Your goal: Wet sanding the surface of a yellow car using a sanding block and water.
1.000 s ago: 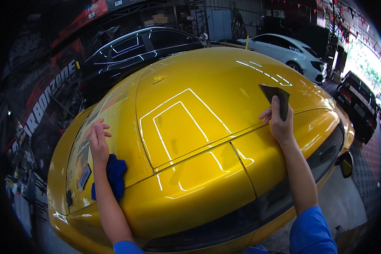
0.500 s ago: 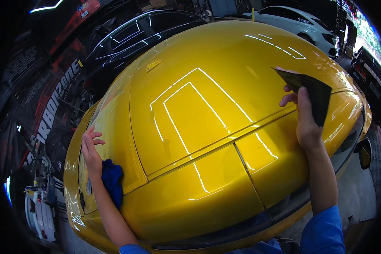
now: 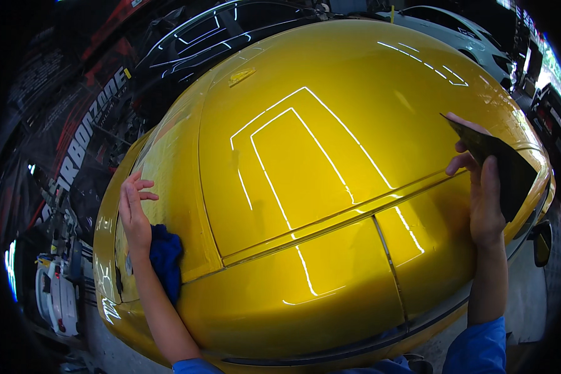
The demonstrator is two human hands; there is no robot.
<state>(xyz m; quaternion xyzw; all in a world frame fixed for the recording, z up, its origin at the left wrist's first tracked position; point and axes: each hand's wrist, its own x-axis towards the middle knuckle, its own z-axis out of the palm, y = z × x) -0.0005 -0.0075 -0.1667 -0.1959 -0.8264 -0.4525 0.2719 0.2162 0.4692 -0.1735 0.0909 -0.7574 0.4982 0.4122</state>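
Yellow car (image 3: 305,168) beneath, cloth (image 3: 167,252) on it; left grip (image 3: 135,215) loosely spread; right grip (image 3: 487,202) pinching sheet (image 3: 511,177), tip up-left, long axis slanting down-right.

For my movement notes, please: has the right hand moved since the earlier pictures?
Yes. The right hand has moved rightward, farther from the short panel gap in the yellow car.

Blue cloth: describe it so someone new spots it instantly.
Start with the big yellow car filling the view. At the picture's left, find the person's bare left hand; just below it, along the right edge of the forearm, is the blue cloth. It's crumpled and deep blue, unlike the glossy yellow bodywork around it.
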